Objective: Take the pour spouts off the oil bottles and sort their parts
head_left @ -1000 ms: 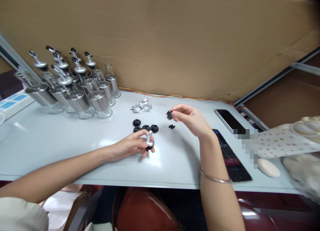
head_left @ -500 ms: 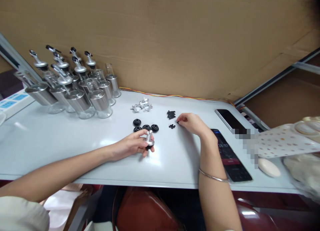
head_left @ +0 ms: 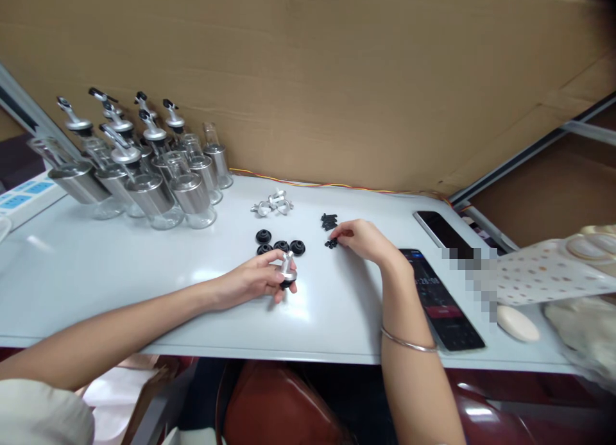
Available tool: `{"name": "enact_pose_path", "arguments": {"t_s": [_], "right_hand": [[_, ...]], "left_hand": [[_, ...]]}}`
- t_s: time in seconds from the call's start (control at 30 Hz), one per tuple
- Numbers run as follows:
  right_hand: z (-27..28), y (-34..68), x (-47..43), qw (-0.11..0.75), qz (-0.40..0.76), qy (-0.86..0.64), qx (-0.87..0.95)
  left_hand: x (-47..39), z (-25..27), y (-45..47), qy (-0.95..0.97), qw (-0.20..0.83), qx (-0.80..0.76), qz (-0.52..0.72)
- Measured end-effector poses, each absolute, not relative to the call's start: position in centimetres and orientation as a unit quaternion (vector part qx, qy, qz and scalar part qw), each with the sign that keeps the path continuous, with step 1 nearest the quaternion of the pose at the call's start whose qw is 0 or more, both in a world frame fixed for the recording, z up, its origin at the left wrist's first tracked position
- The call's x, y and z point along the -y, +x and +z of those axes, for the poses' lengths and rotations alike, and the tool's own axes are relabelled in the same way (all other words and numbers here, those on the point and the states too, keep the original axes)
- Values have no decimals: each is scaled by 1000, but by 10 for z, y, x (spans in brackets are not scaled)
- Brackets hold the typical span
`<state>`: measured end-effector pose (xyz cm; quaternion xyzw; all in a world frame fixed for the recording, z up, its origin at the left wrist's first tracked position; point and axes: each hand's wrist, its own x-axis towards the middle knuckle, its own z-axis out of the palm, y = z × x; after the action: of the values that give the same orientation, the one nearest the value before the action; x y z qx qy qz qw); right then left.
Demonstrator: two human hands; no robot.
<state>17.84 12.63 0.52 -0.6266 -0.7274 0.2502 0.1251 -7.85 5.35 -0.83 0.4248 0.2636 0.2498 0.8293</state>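
My left hand (head_left: 262, 277) is closed around a silver bottle pourer spout (head_left: 287, 267) with a black base, holding it upright above the table. Just beyond that hand lie several black ribbed stoppers (head_left: 297, 247). My right hand (head_left: 360, 238) has its fingertips pinched together at a small pile of tiny black pieces (head_left: 330, 243); what is between them, if anything, is too small to make out. Behind the pile is a group of black slim flip caps (head_left: 330, 221). Several silver pourer tops (head_left: 273, 204) lie farther back.
Several glass bottles with steel sleeves (head_left: 190, 192) stand at the left, some topped with pourers. A power strip (head_left: 29, 195) is at the far left. Two phones, one large (head_left: 447, 310) and one smaller (head_left: 440, 230), a white oval object (head_left: 518, 323) and a dotted pouch (head_left: 539, 272) are on the right.
My right hand has shifted slightly left, its fingertips now at the pile of tiny black pieces instead of beside it. My left hand keeps the pourer spout in the same place.
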Motion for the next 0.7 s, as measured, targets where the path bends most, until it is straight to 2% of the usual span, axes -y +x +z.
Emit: {"name": "enact_pose_path", "arguments": {"t_s": [0.2,0.43,0.7], "right_hand": [[2,178,-126,119,301,-598,734],[4,176,-127,128,289,-613,724],[-2,169,-129,140,330,-540,762]], "left_hand": [[-53,-8,-79,422,831,-260,251],[-53,-9,-79,423,832,-259,251],[-53,-9,-79,423,832,-259,248]]}}
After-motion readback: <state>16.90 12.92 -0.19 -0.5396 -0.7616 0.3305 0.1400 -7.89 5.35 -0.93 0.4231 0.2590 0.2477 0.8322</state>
